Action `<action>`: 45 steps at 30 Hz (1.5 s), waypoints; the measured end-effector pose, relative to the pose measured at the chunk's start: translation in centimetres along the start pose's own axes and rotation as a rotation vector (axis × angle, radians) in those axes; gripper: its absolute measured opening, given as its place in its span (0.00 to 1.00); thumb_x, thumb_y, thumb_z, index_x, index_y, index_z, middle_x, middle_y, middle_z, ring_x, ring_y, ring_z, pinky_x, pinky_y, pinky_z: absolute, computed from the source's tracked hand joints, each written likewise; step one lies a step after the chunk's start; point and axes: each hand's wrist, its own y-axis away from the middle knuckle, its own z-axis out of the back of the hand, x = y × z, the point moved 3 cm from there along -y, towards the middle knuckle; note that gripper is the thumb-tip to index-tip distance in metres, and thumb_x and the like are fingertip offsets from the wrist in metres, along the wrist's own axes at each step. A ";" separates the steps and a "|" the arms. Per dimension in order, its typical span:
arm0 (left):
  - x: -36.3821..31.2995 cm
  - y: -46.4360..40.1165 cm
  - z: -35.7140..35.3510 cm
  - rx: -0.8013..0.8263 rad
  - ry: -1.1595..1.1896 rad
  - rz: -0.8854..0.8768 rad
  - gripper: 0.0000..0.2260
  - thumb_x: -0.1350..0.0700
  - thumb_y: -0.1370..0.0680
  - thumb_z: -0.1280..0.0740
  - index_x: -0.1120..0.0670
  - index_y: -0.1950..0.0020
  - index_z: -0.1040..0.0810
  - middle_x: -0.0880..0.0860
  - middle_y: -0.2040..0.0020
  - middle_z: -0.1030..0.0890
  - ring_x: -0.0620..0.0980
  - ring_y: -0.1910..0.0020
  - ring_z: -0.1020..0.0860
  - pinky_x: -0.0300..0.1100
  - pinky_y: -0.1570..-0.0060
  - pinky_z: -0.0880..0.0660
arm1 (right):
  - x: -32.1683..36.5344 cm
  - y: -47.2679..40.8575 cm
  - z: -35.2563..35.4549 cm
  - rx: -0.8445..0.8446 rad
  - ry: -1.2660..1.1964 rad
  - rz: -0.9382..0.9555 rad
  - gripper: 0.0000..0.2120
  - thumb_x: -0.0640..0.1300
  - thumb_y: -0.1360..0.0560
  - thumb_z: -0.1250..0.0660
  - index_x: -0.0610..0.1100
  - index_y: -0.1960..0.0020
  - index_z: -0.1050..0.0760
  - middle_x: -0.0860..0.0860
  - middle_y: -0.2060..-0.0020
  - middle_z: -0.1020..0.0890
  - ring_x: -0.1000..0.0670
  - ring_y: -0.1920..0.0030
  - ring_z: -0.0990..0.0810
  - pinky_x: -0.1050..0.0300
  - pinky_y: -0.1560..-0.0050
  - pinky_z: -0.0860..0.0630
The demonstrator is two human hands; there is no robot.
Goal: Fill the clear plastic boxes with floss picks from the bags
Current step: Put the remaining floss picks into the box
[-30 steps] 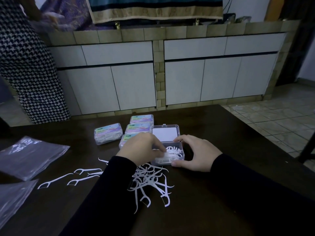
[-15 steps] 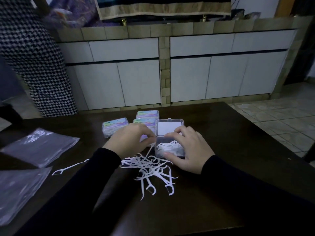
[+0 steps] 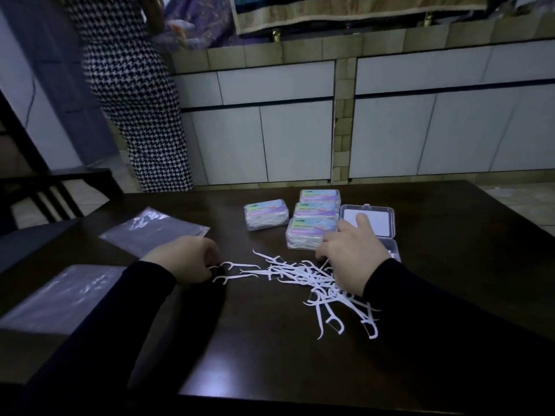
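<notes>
Left hand [image 3: 183, 262] has swung off the box [image 3: 390, 250] toward stray picks [image 3: 240, 271] at the counter's left, fingers curled, hold unclear; right hand [image 3: 351, 256] spread over the light, springy, tangle-prone pile [image 3: 315, 280]: pinch by handles.

Worker's arms in long black sleeves to wrists; left hand [image 3: 188, 259] & right hand [image 3: 351, 253] bare, no gloves/rings

white floss picks [image 3: 303, 274] lie on a dark brown tabletop [image 3: 270, 340]. closed boxes [image 3: 312, 232] carry pastel purple and blue labels. black sleeves [image 3: 420, 310]; black-and-white houndstooth cloth [image 3: 135, 85]; white cabinet doors [image 3: 294, 142].
</notes>
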 end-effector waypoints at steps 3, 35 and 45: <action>0.5 0.0 -0.2 -0.039 -0.013 0.050 0.07 0.52 0.27 0.31 0.46 0.49 0.21 0.47 0.48 0.19 0.48 0.47 0.22 0.43 0.45 0.25 | 0.1 -0.6 0.0 0.021 0.022 -0.028 0.11 0.45 0.24 0.34 0.53 0.42 0.23 0.51 0.46 0.21 0.46 0.41 0.29 0.43 0.39 0.41; -4.3 0.5 0.0 -0.103 -0.001 -0.109 0.02 0.50 0.26 0.30 0.46 0.55 0.18 0.45 0.53 0.18 0.46 0.53 0.21 0.41 0.52 0.23 | 3.2 -1.0 0.0 -0.043 -0.397 -0.076 0.14 0.62 0.24 0.37 0.56 0.46 0.20 0.57 0.49 0.19 0.51 0.43 0.27 0.50 0.41 0.40; -5.4 0.2 -0.7 -0.089 -0.029 -0.127 0.05 0.52 0.21 0.39 0.50 0.49 0.26 0.51 0.45 0.23 0.53 0.46 0.25 0.45 0.48 0.27 | 2.6 -0.7 0.3 -0.133 -0.470 -0.097 0.07 0.55 0.22 0.37 0.56 0.47 0.24 0.56 0.49 0.19 0.51 0.43 0.27 0.50 0.42 0.41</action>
